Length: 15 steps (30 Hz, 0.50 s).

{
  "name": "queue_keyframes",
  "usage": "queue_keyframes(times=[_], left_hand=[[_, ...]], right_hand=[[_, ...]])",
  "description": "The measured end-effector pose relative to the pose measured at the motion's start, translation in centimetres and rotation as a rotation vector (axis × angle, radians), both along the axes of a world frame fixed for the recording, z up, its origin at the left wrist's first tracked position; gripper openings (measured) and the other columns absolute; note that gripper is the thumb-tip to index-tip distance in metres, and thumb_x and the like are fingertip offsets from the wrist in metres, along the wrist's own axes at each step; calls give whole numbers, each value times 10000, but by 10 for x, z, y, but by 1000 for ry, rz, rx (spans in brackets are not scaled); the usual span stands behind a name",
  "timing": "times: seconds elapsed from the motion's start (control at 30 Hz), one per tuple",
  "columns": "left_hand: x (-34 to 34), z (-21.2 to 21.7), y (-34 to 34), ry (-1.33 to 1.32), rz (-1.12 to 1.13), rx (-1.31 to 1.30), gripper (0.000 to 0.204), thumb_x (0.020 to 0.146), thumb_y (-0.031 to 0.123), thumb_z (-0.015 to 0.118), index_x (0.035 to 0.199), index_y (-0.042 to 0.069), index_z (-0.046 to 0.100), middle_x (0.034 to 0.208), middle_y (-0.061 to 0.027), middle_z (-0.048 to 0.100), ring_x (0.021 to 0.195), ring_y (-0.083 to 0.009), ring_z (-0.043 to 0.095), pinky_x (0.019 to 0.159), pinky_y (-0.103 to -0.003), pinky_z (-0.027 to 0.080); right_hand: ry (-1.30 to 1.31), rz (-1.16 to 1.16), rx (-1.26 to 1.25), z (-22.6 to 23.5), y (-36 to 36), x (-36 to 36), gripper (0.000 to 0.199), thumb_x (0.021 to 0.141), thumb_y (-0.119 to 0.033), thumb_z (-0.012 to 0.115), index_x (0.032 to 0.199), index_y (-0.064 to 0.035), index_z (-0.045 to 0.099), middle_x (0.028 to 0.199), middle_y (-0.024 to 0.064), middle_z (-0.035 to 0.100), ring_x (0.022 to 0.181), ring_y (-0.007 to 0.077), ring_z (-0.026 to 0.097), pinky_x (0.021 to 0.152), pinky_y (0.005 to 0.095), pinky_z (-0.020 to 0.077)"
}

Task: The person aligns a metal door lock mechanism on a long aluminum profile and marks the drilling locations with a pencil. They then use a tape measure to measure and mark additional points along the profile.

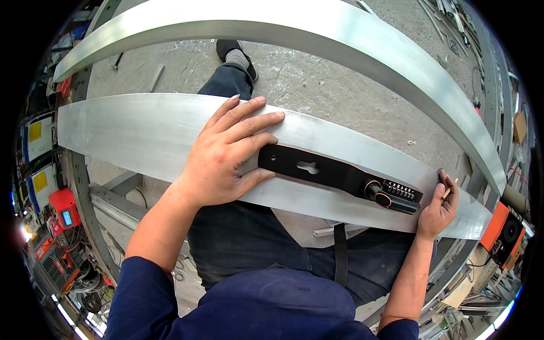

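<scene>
A black door lock handle plate (334,177) with copper-coloured edging lies flat on a wide silver metal bar (130,122). It has a keyhole-shaped opening, a lever and a row of small dials at its right end. My left hand (224,153) rests palm down on the bar, fingers spread, with its thumb and index finger at either side of the plate's left end. Beyond the plate's right end, my right hand (439,212) is closed at the bar's edge. Between its fingers sits a thin tan stick (446,196), possibly a pencil, mostly hidden.
A second silver bar (255,31) runs across the far side. Both bars span a metal frame (79,187). Red equipment (62,209) stands at the left, an orange-and-black machine (503,231) at the right. Metal offcuts lie on the concrete floor (317,85).
</scene>
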<state>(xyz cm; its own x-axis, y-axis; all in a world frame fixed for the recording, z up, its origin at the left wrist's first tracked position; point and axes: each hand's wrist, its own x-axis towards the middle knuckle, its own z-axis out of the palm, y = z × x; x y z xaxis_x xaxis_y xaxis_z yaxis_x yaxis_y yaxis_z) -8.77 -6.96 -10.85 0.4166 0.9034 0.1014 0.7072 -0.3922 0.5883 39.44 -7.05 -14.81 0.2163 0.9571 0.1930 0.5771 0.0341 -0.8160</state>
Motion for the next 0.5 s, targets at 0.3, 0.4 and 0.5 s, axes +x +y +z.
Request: queue_keyframes(times=[0.3, 0.4, 0.5], left_hand=[[0, -1, 0, -1, 0, 4, 505, 628, 186, 915, 1089, 94, 731, 1468, -89, 660, 1498, -360, 477, 1267, -559, 311], [0, 0, 0, -1, 4, 5, 499, 633, 187, 912, 1088, 91, 730, 1465, -95, 663, 1496, -366, 480, 1263, -557, 311], [1, 2, 1, 18, 5, 4, 466, 700, 220, 922, 1105, 103, 722, 1481, -39, 639, 1492, -312, 478, 1275, -547, 321]], right_hand=[[23, -1, 6, -2, 0, 2, 284, 1097, -104, 593, 1347, 31, 607, 1349, 191, 698, 1298, 256, 636, 1159, 388, 441], [33, 0, 6, -1, 0, 1, 284, 1095, -95, 594, 1348, 33, 606, 1352, 193, 695, 1298, 257, 635, 1160, 389, 443], [47, 0, 10, -2, -1, 1, 284, 1091, -80, 594, 1351, 34, 604, 1354, 191, 693, 1295, 259, 637, 1162, 389, 444]])
